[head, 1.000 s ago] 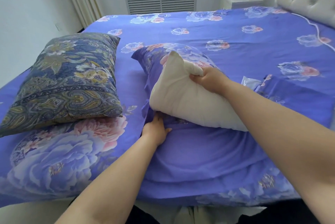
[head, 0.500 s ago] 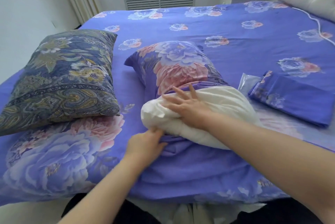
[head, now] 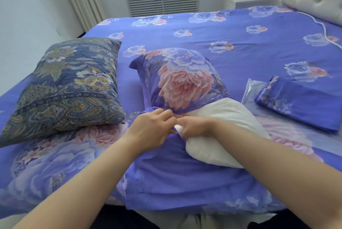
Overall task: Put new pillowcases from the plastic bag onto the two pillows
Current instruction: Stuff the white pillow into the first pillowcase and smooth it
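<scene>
A paisley-cased pillow (head: 63, 88) is seen lying at the left of the bed (head: 231, 30). At centre, the edge of the floral pillowcase (head: 181, 80) is pinched by the left hand (head: 153, 129), while the white pillow (head: 218, 147), half inside it, is gripped at its corner by the right hand (head: 196, 127). A folded pillowcase (head: 303, 104) is laid on the plastic bag (head: 253, 90) at the right.

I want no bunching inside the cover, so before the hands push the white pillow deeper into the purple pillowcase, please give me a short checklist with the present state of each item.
1. Left hand grips the purple pillowcase at its opening: ok.
2. Right hand holds the white pillow corner at the opening: ok.
3. Pillow fully inside: not ok, the near half shows bare.
4. Far corners filled: cannot tell.
5. Second folded pillowcase ready on the plastic bag: ok.
6. Patterned pillow changed: not ok, old cover on.
</scene>
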